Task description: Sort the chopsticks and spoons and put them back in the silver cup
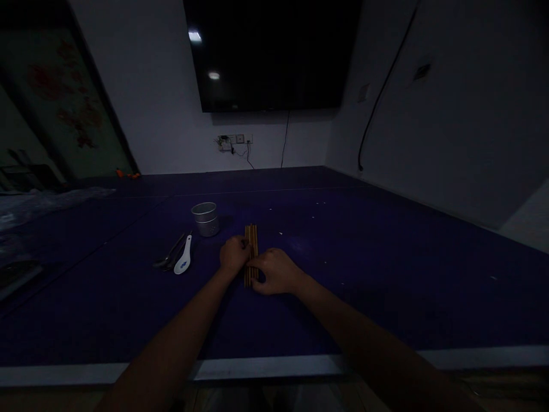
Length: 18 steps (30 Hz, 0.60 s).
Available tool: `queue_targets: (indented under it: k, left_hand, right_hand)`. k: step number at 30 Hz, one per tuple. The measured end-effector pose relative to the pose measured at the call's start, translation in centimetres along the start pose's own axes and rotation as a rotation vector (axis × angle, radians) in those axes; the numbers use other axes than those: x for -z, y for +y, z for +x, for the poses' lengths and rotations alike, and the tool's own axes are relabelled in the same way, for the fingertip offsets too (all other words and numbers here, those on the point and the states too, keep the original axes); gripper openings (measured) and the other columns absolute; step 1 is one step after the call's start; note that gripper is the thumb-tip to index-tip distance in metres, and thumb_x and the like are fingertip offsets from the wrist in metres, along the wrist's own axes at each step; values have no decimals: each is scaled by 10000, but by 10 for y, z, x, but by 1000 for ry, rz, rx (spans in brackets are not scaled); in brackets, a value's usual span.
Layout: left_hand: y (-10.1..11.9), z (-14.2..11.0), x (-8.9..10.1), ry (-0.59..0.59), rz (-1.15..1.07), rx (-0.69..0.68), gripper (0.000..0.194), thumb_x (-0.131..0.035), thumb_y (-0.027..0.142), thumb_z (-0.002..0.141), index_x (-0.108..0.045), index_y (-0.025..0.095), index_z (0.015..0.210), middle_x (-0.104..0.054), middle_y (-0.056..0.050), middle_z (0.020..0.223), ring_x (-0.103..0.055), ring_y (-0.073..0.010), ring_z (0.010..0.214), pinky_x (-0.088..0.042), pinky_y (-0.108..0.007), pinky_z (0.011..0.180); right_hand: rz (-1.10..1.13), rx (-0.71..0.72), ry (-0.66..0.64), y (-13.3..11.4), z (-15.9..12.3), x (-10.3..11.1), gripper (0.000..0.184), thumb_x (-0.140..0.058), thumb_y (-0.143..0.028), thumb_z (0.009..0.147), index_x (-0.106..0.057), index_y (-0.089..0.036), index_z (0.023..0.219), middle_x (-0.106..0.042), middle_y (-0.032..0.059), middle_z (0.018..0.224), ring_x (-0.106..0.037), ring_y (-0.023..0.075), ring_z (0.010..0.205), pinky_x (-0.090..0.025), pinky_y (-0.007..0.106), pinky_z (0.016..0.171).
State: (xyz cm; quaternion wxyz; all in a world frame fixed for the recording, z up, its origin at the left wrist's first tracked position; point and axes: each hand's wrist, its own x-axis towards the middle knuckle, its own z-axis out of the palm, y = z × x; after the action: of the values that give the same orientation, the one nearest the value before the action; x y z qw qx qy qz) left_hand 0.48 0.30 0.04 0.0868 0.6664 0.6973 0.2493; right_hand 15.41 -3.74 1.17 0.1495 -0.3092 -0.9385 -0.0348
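Observation:
Several brown chopsticks [251, 232] lie side by side in a bundle on the purple-blue tabletop, pointing away from me. My left hand [234, 254] is closed at the left side of the bundle, fingers curled against it. From the right, my right hand [277, 271] grips the lower part, its thumb and fingers on the sticks. Left of the hands stands a metal cup [206, 220] with small holes low in its side. In front of it lie a white ceramic spoon [184, 257] and dark metal spoons [165, 261], whose exact number is hard to see.
Small white bits [281, 233] are scattered on the tabletop [386, 274]. Clear plastic wrap [51, 200] and a dark flat object [19, 274] lie at the left. An orange item [127, 174] sits by the back wall, below a television [274, 57] and wired sockets [234, 140].

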Motion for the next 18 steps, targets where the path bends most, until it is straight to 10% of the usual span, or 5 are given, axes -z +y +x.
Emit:
queue_targets:
  k: [18]
  left_hand:
    - [0,2,0,37,-1,9,213,-567,269,830,-713,191,963,-736,-63,927,-669,-166,832,-413,-224,634]
  right_hand:
    - [18,-5,12,0,-2,1,331,-656,-378,719,-688,-178,982,-726,86,937,-664,248,883,-435,336,785]
